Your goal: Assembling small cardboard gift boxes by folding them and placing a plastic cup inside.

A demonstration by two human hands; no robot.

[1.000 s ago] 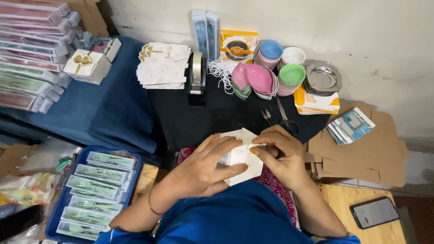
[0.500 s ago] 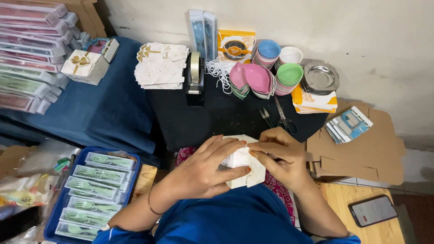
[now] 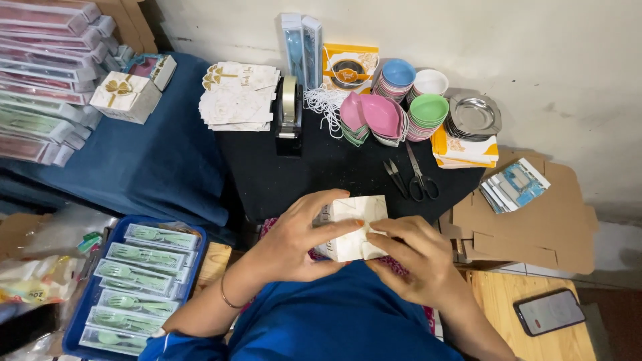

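**Both hands closed around a small white box**

Over the lap, the left hand (image 3: 301,241) and right hand (image 3: 418,257) clamp the small white box (image 3: 351,227), fingers curled on its sides. Beyond the box lies bare black surface (image 3: 314,177); scissors (image 3: 418,177) sit just past it, then stacked coloured bowls (image 3: 401,110) farther back.

Open black worktop ahead, clutter at the back

Bare worktop (image 3: 321,174) lies beyond the hands (image 3: 301,241); scissors (image 3: 418,177) lie right, tape dispenser (image 3: 289,117) left, and bowls (image 3: 401,107) line the wall.
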